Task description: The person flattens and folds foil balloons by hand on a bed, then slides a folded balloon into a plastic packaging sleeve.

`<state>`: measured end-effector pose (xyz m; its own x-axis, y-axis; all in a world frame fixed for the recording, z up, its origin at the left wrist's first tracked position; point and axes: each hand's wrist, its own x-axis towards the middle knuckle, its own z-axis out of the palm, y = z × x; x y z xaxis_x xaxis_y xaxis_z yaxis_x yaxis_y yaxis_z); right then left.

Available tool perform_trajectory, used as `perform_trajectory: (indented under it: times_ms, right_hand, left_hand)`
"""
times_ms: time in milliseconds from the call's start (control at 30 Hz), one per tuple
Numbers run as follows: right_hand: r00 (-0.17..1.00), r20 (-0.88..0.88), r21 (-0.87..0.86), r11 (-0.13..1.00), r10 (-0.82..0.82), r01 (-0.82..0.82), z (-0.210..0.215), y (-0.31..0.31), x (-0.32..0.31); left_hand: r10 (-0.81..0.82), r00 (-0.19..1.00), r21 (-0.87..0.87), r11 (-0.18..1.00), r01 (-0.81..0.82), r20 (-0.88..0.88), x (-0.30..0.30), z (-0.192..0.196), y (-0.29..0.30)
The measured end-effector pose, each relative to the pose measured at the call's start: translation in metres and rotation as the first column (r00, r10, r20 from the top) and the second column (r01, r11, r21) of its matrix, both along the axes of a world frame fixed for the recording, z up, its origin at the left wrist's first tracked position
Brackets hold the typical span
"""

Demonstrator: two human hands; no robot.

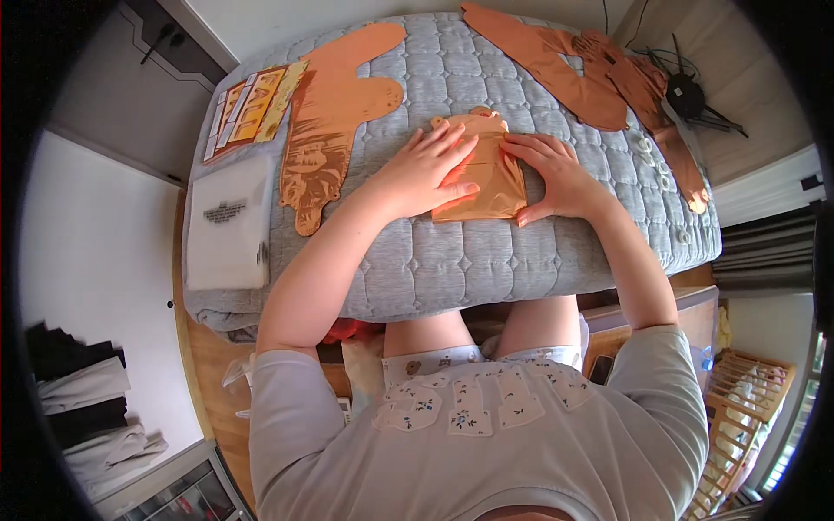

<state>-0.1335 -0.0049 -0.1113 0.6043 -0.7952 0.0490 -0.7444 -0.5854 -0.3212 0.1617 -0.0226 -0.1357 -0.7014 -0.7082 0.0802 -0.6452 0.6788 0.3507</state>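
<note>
A shiny copper-orange foil balloon (pixel 493 178), folded into a flat rectangle, lies on the grey quilted mattress (pixel 391 273) in front of me. Across its left part my left hand (pixel 426 174) rests flat, fingers stretched out and thumb apart. My right hand (pixel 552 176) is spread along its right edge, with the fingertips near the upper right corner and the thumb by the lower right one. To the left lies an unfolded flat balloon (pixel 326 108) of the same foil. Another long one (pixel 565 74) stretches across the far right.
Printed cards in packets (pixel 252 108) lie at the far left, above a white translucent plastic packet (pixel 228 226). On the right are several small white rolls (pixel 645 156) and a black device with antenna-like arms (pixel 686 94). A wooden rack (pixel 738 404) stands at lower right.
</note>
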Motion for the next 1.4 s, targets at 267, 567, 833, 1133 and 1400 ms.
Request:
perform_trajectory:
  times_ms: [267, 567, 833, 1133, 1400]
  right_hand:
    - [1.0, 0.009, -0.025, 0.999, 0.022, -0.022, -0.001, -0.001, -0.001]
    - [0.937, 0.325, -0.286, 0.958, 0.129, -0.033, 0.014, 0.055, 0.036]
    - [0.981, 0.194, -0.292, 0.955, 0.018, 0.041, -0.015, 0.116, 0.115]
    - [0.985, 0.171, -0.271, 0.961, -0.016, 0.062, -0.019, 0.116, 0.116]
    - [0.974, 0.22, -0.211, 0.977, 0.063, -0.015, -0.012, 0.111, 0.108]
  left_hand:
    - [0.009, 0.982, -0.086, 0.996, 0.007, 0.187, 0.002, -0.002, 0.007]
    - [0.037, 0.977, -0.134, 0.991, -0.008, 0.211, 0.003, -0.01, 0.008]
    - [0.013, 0.992, -0.128, 0.992, 0.003, 0.122, 0.004, -0.015, 0.006]
    - [0.003, 0.993, -0.139, 0.99, 0.014, 0.122, 0.005, -0.016, 0.005]
    - [-0.003, 0.995, -0.182, 0.983, 0.022, 0.102, 0.006, -0.02, 0.004]
